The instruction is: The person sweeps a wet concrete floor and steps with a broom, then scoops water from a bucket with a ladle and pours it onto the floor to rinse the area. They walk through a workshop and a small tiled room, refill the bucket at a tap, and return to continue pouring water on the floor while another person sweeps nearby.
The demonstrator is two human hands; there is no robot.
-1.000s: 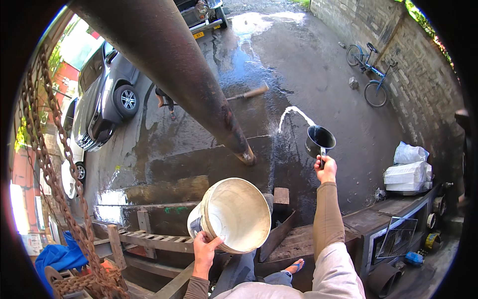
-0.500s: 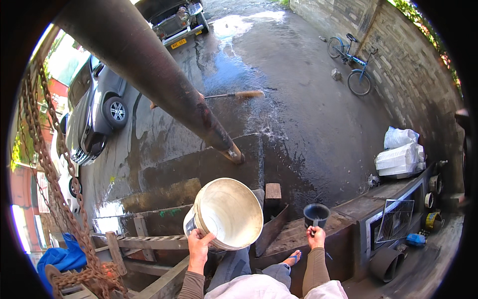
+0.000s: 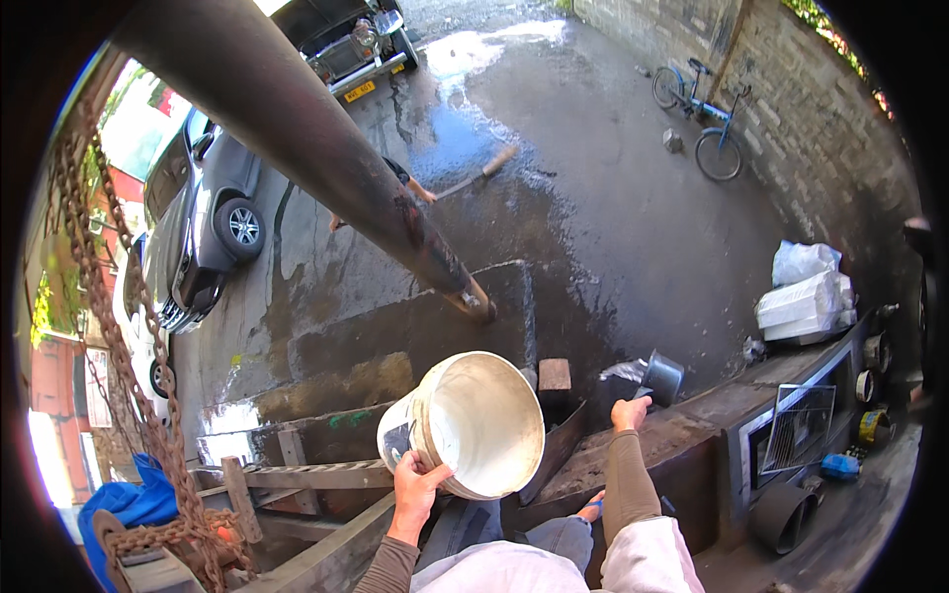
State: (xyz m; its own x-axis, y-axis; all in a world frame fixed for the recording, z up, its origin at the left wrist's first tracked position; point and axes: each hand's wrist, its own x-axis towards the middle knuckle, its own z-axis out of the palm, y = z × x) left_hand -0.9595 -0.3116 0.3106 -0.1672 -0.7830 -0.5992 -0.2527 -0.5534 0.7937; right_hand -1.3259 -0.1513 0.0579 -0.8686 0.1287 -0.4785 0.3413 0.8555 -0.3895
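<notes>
A white plastic bucket [image 3: 484,423], smeared inside, hangs tilted in front of me with its mouth facing up and right. My left hand [image 3: 419,492] is closed on its near rim, thumb on the inner side. Farther right, my right hand [image 3: 630,413] grips the short handle of a dark plastic dipper [image 3: 663,380]. The dipper lies tipped on its side in the air, and water [image 3: 623,372] spills out at its left over the wet ground. What the bucket holds, if anything, I cannot make out.
A thick metal post [image 3: 326,148] slants across the left. Behind it, another person's hand [image 3: 423,193] holds a broom [image 3: 500,160]. Rusty chains [image 3: 163,395] and wooden rails [image 3: 316,477] stand at left; a metal frame [image 3: 736,425] at right. Cars [image 3: 213,217] and a bicycle [image 3: 707,109] are beyond.
My right hand has swung the dipper outward and tipped it, and water now leaves it. The bucket has shifted slightly right. The other person's broom has changed angle.
</notes>
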